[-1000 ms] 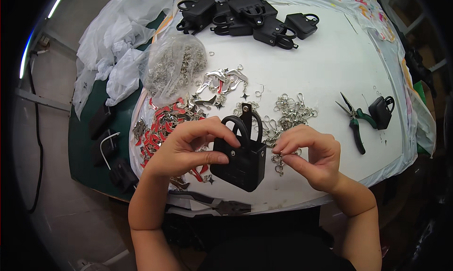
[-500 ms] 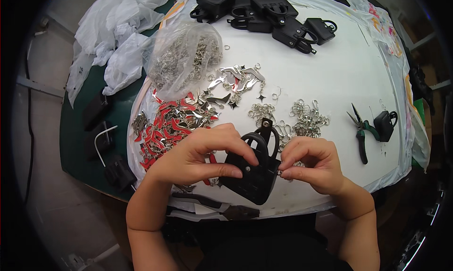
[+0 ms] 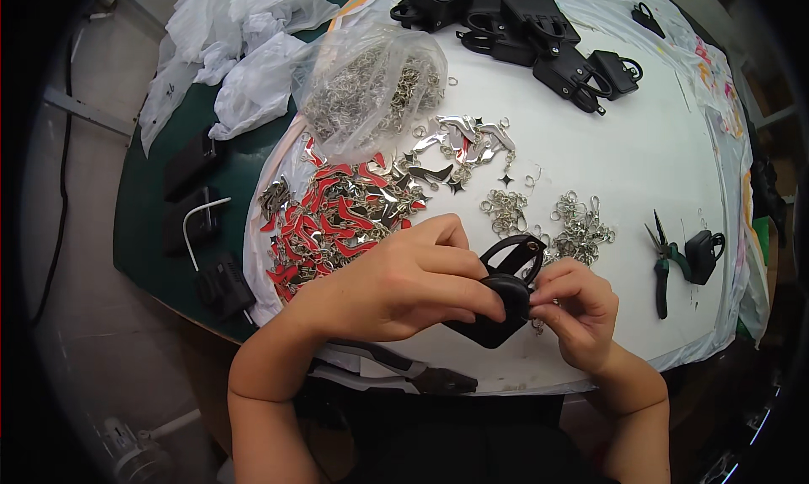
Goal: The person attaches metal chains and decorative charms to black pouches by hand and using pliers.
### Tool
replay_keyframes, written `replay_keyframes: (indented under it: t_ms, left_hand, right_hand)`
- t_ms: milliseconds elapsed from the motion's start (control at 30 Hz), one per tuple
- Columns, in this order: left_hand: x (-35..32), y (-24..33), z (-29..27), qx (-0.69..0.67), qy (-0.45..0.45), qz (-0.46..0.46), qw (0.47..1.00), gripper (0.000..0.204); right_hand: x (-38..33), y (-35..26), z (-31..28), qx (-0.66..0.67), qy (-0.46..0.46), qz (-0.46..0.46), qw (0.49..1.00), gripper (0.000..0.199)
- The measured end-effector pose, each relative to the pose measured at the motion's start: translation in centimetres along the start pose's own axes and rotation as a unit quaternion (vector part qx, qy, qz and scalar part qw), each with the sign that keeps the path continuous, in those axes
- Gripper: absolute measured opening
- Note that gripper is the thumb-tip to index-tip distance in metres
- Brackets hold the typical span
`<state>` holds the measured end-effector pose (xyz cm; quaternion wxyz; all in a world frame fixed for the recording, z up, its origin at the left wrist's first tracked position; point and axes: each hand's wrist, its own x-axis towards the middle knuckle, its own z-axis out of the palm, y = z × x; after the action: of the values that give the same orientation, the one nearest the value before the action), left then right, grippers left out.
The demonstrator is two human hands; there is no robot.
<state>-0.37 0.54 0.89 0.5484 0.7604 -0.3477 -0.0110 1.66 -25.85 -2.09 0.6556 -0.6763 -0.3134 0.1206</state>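
Observation:
Over the near edge of the table, my left hand [image 3: 421, 277] grips a small black handbag [image 3: 482, 330] with two looped handles and a strap. Its fingers press across the bag's front. My right hand [image 3: 581, 311] is closed in a pinch at the bag's right side; whatever lies between its fingertips is hidden. Just beyond the bag are a pile of silver clasps and rings [image 3: 580, 228] and a smaller heap of rings [image 3: 504, 210]. Left of it spreads a pile of red, black and silver shoe-shaped charms [image 3: 337, 218] with chains.
Grey-handled pliers [image 3: 371, 362] lie at the near edge. Needle-nose pliers [image 3: 662, 265] and another small black bag [image 3: 701, 256] are at the right. A clear plastic bag of metal chains [image 3: 371, 96] stands far left. Several black bags [image 3: 539, 29] are heaped at the back.
The handbag has tilted, its top now turned more toward me. My left fingers have shifted across its front. The whole view has moved, so the table appears farther right.

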Motion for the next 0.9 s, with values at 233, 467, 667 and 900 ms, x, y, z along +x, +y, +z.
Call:
replay_keyframes:
  t_ms: [233, 467, 667, 900]
  left_hand:
    - [-0.2, -0.3, 0.4, -0.168, 0.052, -0.166, 0.97, 0.026]
    - [-0.4, -0.3, 0.3, -0.244, 0.043, -0.199, 0.948, 0.028]
    - [-0.4, -0.4, 0.4, -0.223, 0.028, -0.175, 0.959, 0.028]
    - [-0.1, -0.6, 0.3, -0.159, -0.017, -0.123, 0.979, 0.028]
  right_hand:
    - [0.3, -0.6, 0.1, -0.096, 0.0, -0.078, 0.992, 0.025]
    - [1.5, -1.0, -1.0, -0.136, -0.064, -0.152, 0.977, 0.035]
    - [1.4, -0.8, -1.0, -0.144, -0.061, -0.186, 0.97, 0.032]
    - [0.9, -0.7, -0.4, -0.138, -0.038, -0.176, 0.974, 0.027]
